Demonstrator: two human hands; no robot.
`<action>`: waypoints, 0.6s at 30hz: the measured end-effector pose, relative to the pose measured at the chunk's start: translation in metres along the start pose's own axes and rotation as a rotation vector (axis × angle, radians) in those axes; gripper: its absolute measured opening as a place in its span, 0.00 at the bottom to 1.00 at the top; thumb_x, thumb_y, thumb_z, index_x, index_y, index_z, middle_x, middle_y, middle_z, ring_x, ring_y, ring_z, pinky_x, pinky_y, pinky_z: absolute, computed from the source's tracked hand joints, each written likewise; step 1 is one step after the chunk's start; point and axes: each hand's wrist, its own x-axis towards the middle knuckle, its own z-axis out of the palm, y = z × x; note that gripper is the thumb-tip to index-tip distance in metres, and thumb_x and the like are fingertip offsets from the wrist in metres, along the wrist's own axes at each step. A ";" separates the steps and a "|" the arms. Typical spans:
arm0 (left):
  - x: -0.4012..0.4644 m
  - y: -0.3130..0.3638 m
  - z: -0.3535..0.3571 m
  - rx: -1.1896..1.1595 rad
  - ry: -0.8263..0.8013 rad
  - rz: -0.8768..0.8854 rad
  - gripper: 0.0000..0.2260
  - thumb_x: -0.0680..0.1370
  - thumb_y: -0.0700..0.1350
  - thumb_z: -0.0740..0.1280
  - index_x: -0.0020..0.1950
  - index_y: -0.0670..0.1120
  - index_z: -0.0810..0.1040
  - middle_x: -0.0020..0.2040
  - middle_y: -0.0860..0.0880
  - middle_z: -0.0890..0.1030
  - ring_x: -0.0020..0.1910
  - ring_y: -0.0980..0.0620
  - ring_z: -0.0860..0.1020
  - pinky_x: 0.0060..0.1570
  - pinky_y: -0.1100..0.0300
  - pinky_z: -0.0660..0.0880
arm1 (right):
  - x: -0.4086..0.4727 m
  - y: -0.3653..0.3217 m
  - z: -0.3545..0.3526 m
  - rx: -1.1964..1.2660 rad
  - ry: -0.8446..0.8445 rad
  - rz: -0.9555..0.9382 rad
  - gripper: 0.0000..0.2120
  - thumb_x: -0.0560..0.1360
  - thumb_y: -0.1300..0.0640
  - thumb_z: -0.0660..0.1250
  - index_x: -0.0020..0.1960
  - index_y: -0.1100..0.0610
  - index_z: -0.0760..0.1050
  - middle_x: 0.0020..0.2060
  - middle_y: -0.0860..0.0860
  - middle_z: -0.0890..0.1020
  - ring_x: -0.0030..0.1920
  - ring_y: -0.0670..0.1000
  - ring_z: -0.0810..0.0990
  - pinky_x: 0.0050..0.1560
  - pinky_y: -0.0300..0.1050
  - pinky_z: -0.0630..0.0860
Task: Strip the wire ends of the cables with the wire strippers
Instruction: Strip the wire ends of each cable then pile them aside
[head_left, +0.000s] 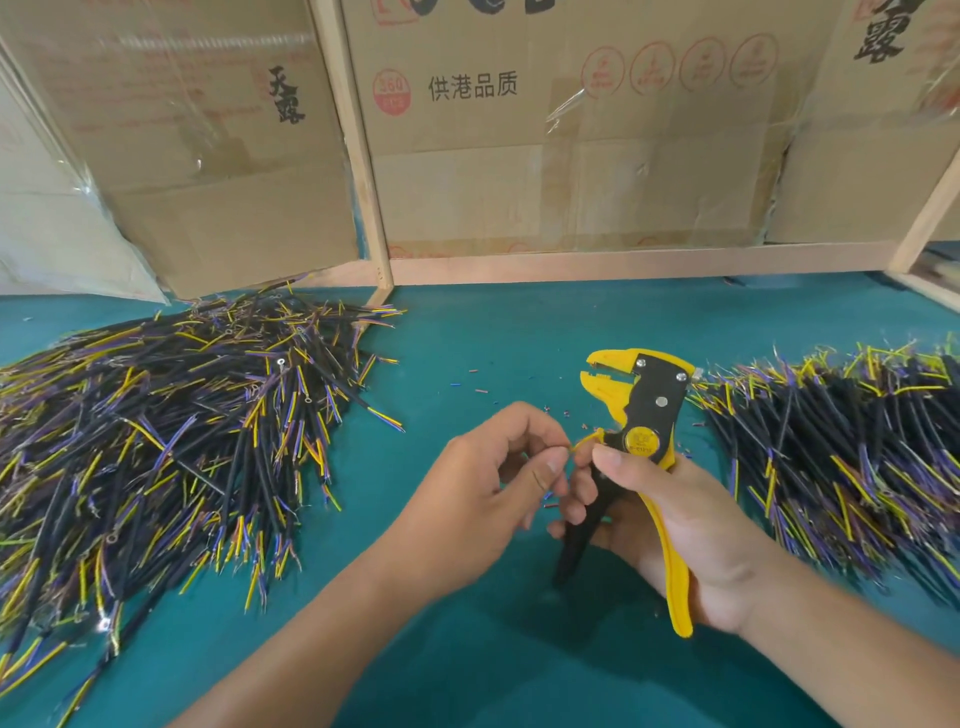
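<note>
The right hand (670, 514) grips the wire strippers (636, 441) by both handles, thumb resting on the round yellow pivot badge, head pointing up and away from the person. The stripper jaws stand slightly apart and nothing lies between them. The left hand (498, 467) pinches a short yellow wire end (584, 441) between thumb and forefinger, just beside the pivot of the tool. Whether this piece belongs to a full cable or is a loose offcut cannot be told; the fingers hide the rest of it.

Two heaps of cut cables lie on the green bench (519, 332): a large left pile (171, 441) and a right pile (841, 457), each made of black-sheathed lengths with yellow and purple cores fanning out. Which pile is finished stock cannot be told at this size. Small insulation scraps (480, 387) lie scattered on the bench beyond the hands. Taped cardboard panels (571, 156) in a wooden frame close off the back.

Judged step: between strips. The tool is in hand but unloaded, and the left hand is handling a wire near the pivot rather than at the jaws.

The next move calls for the wire end to be presented square into the open jaws at the head, seated to the intended strip length, then a full squeeze of the handles. The left hand must hold the cable firmly so that it does not slip.
</note>
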 end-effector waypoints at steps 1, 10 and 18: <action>0.000 0.000 0.001 -0.004 0.000 0.001 0.03 0.83 0.42 0.61 0.50 0.46 0.73 0.39 0.55 0.81 0.30 0.60 0.75 0.28 0.70 0.68 | 0.000 0.001 0.000 -0.019 0.004 -0.007 0.14 0.67 0.54 0.75 0.44 0.63 0.78 0.35 0.59 0.75 0.36 0.57 0.76 0.45 0.57 0.80; -0.002 0.005 0.006 0.099 0.011 0.030 0.06 0.83 0.40 0.61 0.48 0.48 0.71 0.38 0.53 0.81 0.27 0.59 0.74 0.29 0.70 0.68 | -0.001 0.005 0.001 -0.127 0.062 -0.037 0.11 0.72 0.55 0.73 0.39 0.63 0.78 0.36 0.60 0.75 0.39 0.59 0.75 0.42 0.51 0.80; -0.002 0.005 0.008 0.082 -0.013 0.070 0.05 0.84 0.38 0.60 0.50 0.45 0.71 0.39 0.51 0.80 0.34 0.59 0.76 0.35 0.68 0.72 | -0.001 0.005 0.003 -0.108 0.099 -0.029 0.09 0.71 0.55 0.71 0.39 0.62 0.78 0.34 0.60 0.76 0.36 0.57 0.76 0.42 0.54 0.80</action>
